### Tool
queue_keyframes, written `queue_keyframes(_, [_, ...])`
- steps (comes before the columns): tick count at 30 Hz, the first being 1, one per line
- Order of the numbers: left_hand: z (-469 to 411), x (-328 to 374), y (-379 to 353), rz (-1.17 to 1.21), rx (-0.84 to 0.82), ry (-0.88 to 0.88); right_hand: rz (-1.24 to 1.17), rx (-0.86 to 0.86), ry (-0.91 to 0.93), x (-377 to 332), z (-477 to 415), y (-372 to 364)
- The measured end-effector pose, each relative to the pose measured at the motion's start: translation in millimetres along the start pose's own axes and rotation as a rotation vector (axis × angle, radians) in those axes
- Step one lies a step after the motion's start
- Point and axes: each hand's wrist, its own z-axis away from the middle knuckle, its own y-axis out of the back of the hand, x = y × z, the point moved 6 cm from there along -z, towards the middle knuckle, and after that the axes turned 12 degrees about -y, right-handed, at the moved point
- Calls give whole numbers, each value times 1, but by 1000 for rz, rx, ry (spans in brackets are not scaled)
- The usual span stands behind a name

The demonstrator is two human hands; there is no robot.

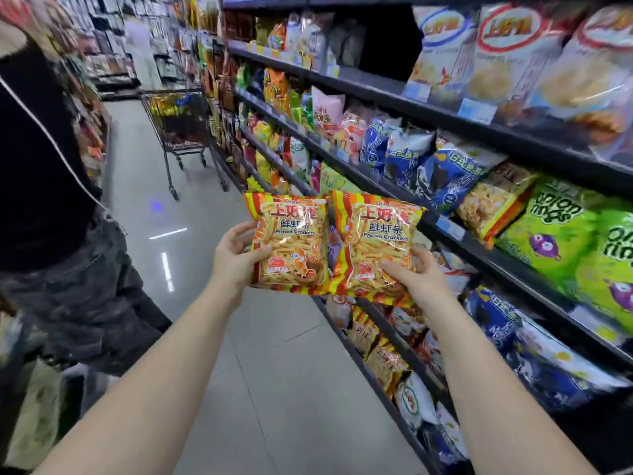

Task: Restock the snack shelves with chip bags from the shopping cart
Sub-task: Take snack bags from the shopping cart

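chip bags (289,241) partly hide left hand (236,260), right hand (418,281).

The only camera rides on my head, wide-angle, facing forward and down the aisle. My left hand (236,258) and right hand (416,279) sit close at frame centre, forearms entering from the bottom edge. The snack shelves (376,84) fill the right side; the shopping cart (181,132) stands far off, upper left.
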Motion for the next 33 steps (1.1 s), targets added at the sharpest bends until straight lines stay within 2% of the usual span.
queue_keyframes(6, [-141, 14, -40, 18, -31, -95, 0, 33, 75, -89, -102, -30])
queue_keyframes(10, [-250, 41, -64, 23, -135, -219, -8, 90, 176, -167, -157, -49])
queue_keyframes(14, [-355, 76, -97, -15, -262, -359, -49, 203, 250, -240, -203, -61])
queue_keyframes(20, [-474, 159, -175, 146, -414, -464, -139, 400, 370, -358, -231, -54])
queue_keyframes(25, [-523, 223, -262, 318, -550, -514, -111, 591, 479, -445, -215, -11])
queue_keyframes(29, [-519, 254, -335, 367, -669, -540, -35, 750, 523, -486, -188, 35])
queue_keyframes(33, [-499, 273, -407, 442, -722, -496, 14, 856, 551, -513, -161, 87])
